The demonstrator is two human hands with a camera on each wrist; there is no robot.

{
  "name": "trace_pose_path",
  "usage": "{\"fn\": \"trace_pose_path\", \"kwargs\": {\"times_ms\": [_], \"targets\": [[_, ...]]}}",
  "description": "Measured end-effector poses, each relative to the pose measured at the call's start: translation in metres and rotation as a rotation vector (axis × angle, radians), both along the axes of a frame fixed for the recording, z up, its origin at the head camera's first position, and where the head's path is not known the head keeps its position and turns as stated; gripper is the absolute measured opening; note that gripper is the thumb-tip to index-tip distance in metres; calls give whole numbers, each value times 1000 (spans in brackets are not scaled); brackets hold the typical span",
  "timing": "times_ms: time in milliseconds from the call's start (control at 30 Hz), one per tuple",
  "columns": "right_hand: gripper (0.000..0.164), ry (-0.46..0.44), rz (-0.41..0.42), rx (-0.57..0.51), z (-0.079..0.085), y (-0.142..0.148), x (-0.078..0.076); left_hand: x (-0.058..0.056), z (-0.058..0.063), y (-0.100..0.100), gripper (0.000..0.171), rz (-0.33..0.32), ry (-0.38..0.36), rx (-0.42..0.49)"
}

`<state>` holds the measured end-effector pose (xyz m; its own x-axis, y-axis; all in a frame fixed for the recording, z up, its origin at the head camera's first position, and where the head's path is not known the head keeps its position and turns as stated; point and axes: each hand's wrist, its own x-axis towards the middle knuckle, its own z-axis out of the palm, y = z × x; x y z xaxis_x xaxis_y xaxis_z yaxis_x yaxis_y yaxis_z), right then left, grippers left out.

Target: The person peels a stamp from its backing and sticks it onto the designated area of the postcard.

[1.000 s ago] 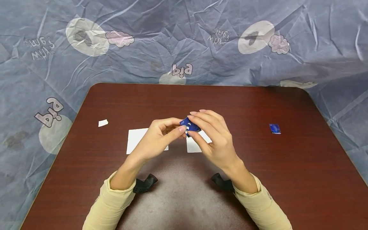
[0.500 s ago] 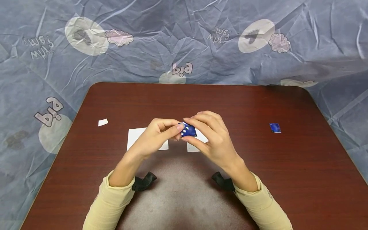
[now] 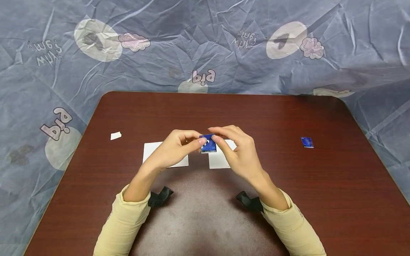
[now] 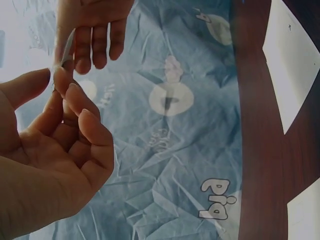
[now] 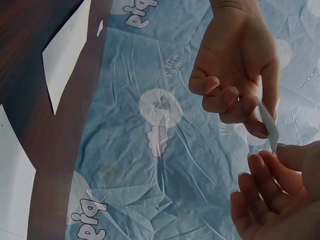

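Observation:
Between both hands, above the table, is a blue postage stamp (image 3: 209, 147) with pale moon shapes printed on it and its face toward the head camera. My left hand (image 3: 174, 148) pinches its left side between thumb and fingers. At the upper right corner, the thumb and fingers of my right hand (image 3: 239, 151) pinch it too. Both wrist views catch the stamp (image 5: 270, 129) almost edge-on, with its toothed edge visible in the right wrist view. Two white sheets of paper, the left one (image 3: 152, 150) and the right one (image 3: 219, 162), lie below, partly hidden by the hands.
Another blue stamp-like piece (image 3: 307, 142) lies on the right of the brown table (image 3: 272, 117). A small white scrap (image 3: 116, 136) lies at the left. Behind the table hangs a wrinkled blue-grey cloth (image 3: 153, 71). Black wrist mounts (image 3: 161, 196) project inward beneath the forearms.
The stamp has turned from a tilted position to upright and level, its lower edge now showing. My right fingers have shifted their hold to the upper right corner; the left hand has barely moved.

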<state>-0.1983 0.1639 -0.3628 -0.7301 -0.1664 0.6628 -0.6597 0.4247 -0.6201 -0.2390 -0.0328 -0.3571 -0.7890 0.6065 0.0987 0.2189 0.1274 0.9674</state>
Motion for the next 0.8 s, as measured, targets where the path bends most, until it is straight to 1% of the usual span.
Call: {"fn": "trace_pose_path", "kwargs": {"times_ms": [100, 200, 333, 467, 633, 800], "targets": [[21, -65, 0, -24, -1, 0, -1, -1, 1, -1, 15, -1, 21, -42], [19, -92, -9, -31, -2, 0, -2, -2, 1, -2, 15, -2, 51, -80], [14, -101, -34, -30, -5, -1, -6, -6, -2, -3, 16, -4, 64, -116], [9, -105, -46, -33, -8, -2, -10, -10, -5, -3, 17, -5, 71, -132], [8, -127, -52, -59, -10, -2, -13, -15, -9, -4, 18, 5, 102, -139], [7, -144, -51, -91, -14, -2, -16, -16, -10, -4, 18, 6, 135, -151]]}}
